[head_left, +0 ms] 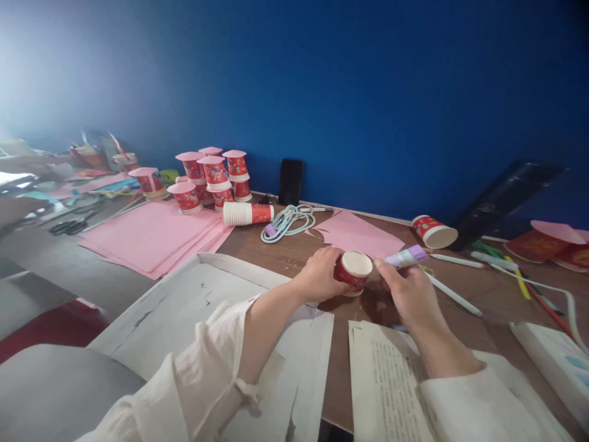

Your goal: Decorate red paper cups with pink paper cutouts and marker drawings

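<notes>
Clasps red cup point(352, 279) w/ L hand point(319, 274), pinches purplish tube point(405, 256) w/ R hand point(416, 301); prob. needs careful R aim next.

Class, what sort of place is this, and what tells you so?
Probably a shared craft table: a stack of pink paper, capped red cups grouped by the wall, and scissors lying off to the left.

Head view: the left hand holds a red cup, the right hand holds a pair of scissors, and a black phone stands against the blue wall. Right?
Not scissors: the head view shows the right hand holding a purple and white tube. The left hand holds a red cup, and the black phone stands against the blue wall.
</notes>
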Demonstrator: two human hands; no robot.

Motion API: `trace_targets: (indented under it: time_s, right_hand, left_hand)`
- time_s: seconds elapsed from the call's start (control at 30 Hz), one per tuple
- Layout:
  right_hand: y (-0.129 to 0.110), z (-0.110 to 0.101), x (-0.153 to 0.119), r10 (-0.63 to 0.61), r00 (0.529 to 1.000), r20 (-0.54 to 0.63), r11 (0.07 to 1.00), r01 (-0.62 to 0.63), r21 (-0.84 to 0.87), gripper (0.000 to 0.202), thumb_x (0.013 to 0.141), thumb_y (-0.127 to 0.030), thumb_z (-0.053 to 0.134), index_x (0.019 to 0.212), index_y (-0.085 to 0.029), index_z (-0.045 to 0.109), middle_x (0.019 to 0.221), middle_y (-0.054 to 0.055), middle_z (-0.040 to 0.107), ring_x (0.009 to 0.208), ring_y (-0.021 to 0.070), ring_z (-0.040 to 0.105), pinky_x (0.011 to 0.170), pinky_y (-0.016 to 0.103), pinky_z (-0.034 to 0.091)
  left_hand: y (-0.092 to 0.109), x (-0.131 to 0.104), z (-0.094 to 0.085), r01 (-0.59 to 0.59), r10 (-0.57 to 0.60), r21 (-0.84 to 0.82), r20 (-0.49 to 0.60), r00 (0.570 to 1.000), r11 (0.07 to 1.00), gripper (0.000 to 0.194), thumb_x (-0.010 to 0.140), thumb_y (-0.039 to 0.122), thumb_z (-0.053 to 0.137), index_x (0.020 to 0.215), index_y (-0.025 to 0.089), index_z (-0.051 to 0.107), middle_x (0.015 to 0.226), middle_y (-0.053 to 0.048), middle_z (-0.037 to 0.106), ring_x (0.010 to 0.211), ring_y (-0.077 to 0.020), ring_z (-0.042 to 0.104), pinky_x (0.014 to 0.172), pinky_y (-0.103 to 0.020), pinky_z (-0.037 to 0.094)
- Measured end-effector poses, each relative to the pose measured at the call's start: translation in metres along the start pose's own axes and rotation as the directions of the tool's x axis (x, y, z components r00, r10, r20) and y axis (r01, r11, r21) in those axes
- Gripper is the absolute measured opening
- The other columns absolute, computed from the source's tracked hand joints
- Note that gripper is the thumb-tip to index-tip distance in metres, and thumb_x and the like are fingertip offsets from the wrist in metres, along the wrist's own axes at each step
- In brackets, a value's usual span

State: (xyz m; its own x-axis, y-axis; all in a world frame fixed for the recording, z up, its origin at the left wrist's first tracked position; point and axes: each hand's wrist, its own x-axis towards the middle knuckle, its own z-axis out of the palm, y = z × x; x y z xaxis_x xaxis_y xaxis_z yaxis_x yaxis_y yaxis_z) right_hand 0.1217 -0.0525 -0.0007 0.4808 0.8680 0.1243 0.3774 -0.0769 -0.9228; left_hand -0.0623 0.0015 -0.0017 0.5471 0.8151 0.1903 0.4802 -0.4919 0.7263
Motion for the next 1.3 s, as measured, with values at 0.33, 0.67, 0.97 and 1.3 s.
trace_targets:
  time_s: [0.33, 0.67, 0.97, 1.3]
  right_hand:
    - [-0.005, 0.004, 0.003, 0.269, 0.920, 0.284, 0.455, -0.381, 0.805, 0.028, 0.061, -0.027, 0.085, 0.079, -0.018, 0.064, 0.072, -0.007, 0.066, 0.040, 0.0013, 0.037, 0.039, 0.017, 0.046]
    - [0.005, 0.008, 0.004, 0.303, 0.920, 0.248, 0.603, -0.386, 0.698, 0.026, 0.065, -0.028, 0.085, 0.082, -0.018, 0.067, 0.064, -0.003, 0.064, 0.052, 0.0088, 0.058, 0.044, 0.018, 0.055]
    - [0.003, 0.007, 0.001, 0.276, 0.913, 0.301, 0.573, -0.407, 0.711, 0.035, 0.055, -0.019, 0.091, 0.083, -0.020, 0.070, 0.072, -0.005, 0.070, 0.056, 0.0079, 0.063, 0.050, 0.015, 0.059]
    - [0.006, 0.007, 0.004, 0.346, 0.883, 0.317, 0.495, -0.459, 0.738, 0.028, 0.060, -0.014, 0.088, 0.083, -0.015, 0.072, 0.070, -0.001, 0.072, 0.054, 0.0073, 0.063, 0.048, 0.012, 0.058]
  left_hand:
    - [-0.003, 0.001, -0.004, -0.059, 0.060, -0.030, 0.034, 0.998, 0.998, 0.060, 0.065, 0.041, 0.077, 0.116, 0.016, 0.057, 0.120, -0.012, 0.060, 0.115, -0.0301, 0.053, 0.097, -0.042, 0.044]
    - [-0.003, 0.002, -0.004, -0.067, 0.069, -0.057, 0.024, 0.997, 0.996, 0.054, 0.067, 0.031, 0.074, 0.116, 0.015, 0.059, 0.118, -0.012, 0.062, 0.112, -0.0280, 0.054, 0.097, -0.039, 0.045]
    - [-0.005, 0.003, -0.003, -0.085, 0.084, -0.053, -0.015, 0.996, 0.995, 0.050, 0.068, 0.036, 0.075, 0.112, 0.016, 0.060, 0.115, -0.010, 0.063, 0.111, -0.0275, 0.056, 0.096, -0.039, 0.045]
    - [-0.006, 0.003, -0.002, -0.118, 0.117, -0.021, -0.042, 0.992, 0.993, 0.054, 0.068, 0.044, 0.075, 0.113, 0.017, 0.060, 0.116, -0.011, 0.063, 0.110, -0.0282, 0.056, 0.095, -0.039, 0.045]
